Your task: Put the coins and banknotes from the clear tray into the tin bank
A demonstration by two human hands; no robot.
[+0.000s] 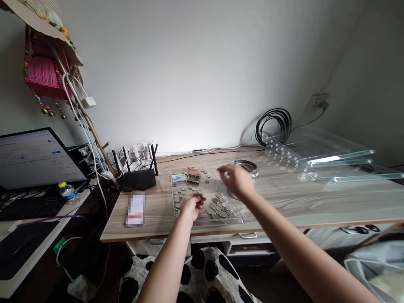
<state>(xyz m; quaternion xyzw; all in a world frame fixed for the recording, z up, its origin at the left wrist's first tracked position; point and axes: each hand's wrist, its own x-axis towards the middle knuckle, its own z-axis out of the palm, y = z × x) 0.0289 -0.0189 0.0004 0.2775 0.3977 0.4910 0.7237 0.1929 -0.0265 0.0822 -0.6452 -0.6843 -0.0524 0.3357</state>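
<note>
A clear tray [174, 209] lies on the desk with several loose coins [218, 206] spread over its base. My left hand [193, 205] is over the tray's middle, its fingers curled around coins that show only partly. At the tray's back lie a small bundle of folded banknotes [193, 175] and a blue note [179, 177]. My right hand [235, 177] is raised above the tray's right edge, fingertips pinched together; anything between them is too small to make out. Right behind that hand stands a round container with a metal rim [248, 165], partly covered by the hand.
A black router [138, 180] and a blurred white packet [135, 209] are left of the tray. Clear acrylic panels [341, 162] and a coiled black cable [274, 124] occupy the right side. A monitor [38, 160] and a yellow-capped bottle [68, 192] stand far left.
</note>
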